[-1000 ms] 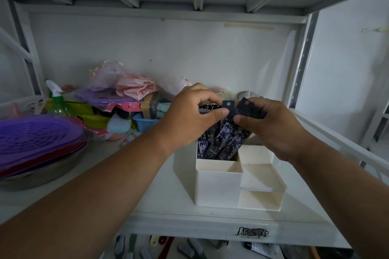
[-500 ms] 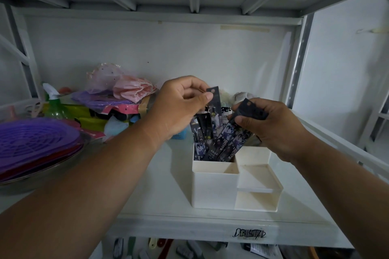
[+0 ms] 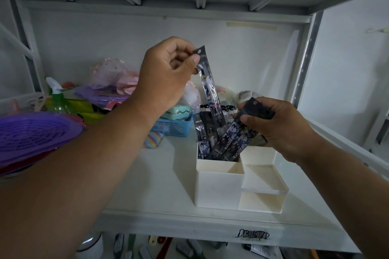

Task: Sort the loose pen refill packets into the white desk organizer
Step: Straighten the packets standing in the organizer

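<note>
Nearby: blue basket (image 3: 171, 126) behind organizer (image 3: 219, 187) | left fingers (image 3: 194, 60) pinching packet (image 3: 210, 88) | right fingers (image 3: 247, 119) gripping bundle (image 3: 237, 139)

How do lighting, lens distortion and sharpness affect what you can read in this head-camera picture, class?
Head view: dim, flat light with no glare; the left hand and its lifted packet are fairly sharp, though the print stays unreadable; the wide lens bows the shelf frame and swells the forearms; the white organizer casts only a soft shadow; the right hand hides its packets' tops.

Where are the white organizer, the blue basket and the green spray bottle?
white organizer (image 3: 217, 190): head view, front wall.
blue basket (image 3: 175, 127): head view, mesh front.
green spray bottle (image 3: 57, 103): head view, green body.
</note>
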